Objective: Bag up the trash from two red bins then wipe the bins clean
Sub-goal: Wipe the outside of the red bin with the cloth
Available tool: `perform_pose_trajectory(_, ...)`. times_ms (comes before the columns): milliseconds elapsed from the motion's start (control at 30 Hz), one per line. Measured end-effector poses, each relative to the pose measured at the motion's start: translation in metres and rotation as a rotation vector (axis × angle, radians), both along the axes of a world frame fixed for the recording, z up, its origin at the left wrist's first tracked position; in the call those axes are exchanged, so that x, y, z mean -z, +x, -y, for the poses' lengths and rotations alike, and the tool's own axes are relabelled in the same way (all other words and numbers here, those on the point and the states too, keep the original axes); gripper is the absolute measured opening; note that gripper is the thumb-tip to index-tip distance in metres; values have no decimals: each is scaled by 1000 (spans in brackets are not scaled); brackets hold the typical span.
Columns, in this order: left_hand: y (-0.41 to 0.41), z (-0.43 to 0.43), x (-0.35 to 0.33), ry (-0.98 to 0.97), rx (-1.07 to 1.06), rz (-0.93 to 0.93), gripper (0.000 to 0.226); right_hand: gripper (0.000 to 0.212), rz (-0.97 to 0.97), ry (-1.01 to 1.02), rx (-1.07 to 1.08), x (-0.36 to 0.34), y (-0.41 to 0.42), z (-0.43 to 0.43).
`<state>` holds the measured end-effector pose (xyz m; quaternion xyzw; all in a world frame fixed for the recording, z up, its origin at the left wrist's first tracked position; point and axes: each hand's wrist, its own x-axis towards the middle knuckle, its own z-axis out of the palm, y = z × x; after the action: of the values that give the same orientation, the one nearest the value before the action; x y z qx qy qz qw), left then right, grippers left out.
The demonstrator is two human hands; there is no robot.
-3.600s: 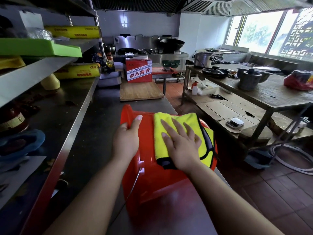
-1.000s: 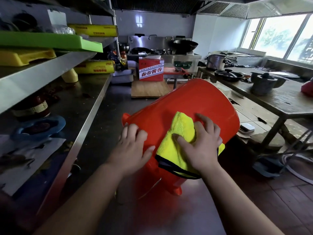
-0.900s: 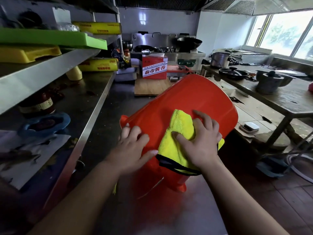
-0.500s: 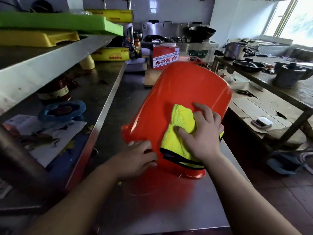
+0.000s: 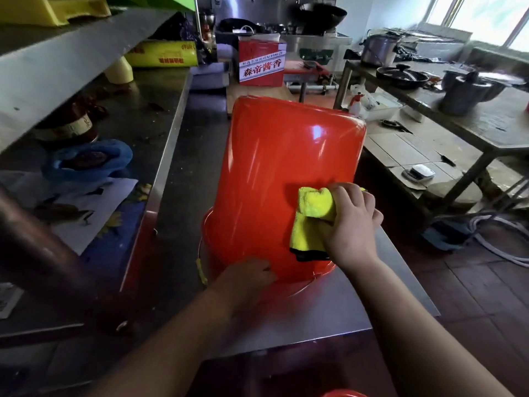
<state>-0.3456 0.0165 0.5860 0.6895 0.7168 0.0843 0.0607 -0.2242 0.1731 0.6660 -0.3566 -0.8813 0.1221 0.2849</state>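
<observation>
While the red bin (image 5: 280,167) stands upside down on the steel desk (image 5: 329,316), rim down, I see my right hand (image 5: 352,224) with fingers curled around a bunched yellow cloth (image 5: 312,207), pressing it to the bin's near wall. My left hand (image 5: 246,277) sits lower, fingers bent onto the wall by the rim, holding it.
</observation>
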Motion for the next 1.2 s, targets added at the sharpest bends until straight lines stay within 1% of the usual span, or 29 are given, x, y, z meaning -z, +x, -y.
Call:
perform_pose_trajectory(33,4,-1,2,-62,-26,36,24,49,-1,-12,17,2,4,2)
perform_pose_trajectory(100,14,-1,6,-190,-85,29,37,47,7,-35,43,7,11,5)
perform_pose_trajectory(167,21,-1,9,-319,-118,19,44,47,30,-55,59,11,17,7)
perform_pose_trajectory(267,28,1,24,-414,-111,43,48,48,63,-71,72,17,21,13)
perform_pose_trajectory(333,29,4,31,-419,-104,48,46,48,75,-83,72,20,22,17)
perform_pose_trajectory(367,30,7,31,-395,-101,35,44,47,82,-89,75,22,23,19)
perform_pose_trajectory(433,27,12,25,-283,-103,31,42,44,76,-106,95,25,26,22)
perform_pose_trajectory(533,20,20,11,36,-61,59,34,45,13,-154,136,26,28,26)
perform_pose_trajectory(600,15,25,4,198,-57,63,28,47,-28,-176,152,23,30,30)
perform_pose_trajectory(733,14,25,-36,368,-97,62,27,49,-137,-149,171,12,31,35)
perform_pose_trajectory(800,13,21,-60,474,-110,45,27,46,-207,-143,185,3,31,36)
perform_pose_trajectory(900,6,12,-95,670,-137,33,22,48,-282,-122,183,-15,29,34)
perform_pose_trajectory(967,-2,4,-117,758,-198,26,22,53,-325,-116,156,-29,27,32)
perform_pose_trajectory(1067,-15,-9,-141,805,-378,37,25,49,-401,-116,87,-54,20,24)
perform_pose_trajectory(1133,-26,-21,-149,705,-539,75,32,45,-439,-131,26,-69,13,15)
perform_pose_trajectory(1200,-38,-31,-149,540,-682,136,40,48,-440,-127,-24,-82,4,6)
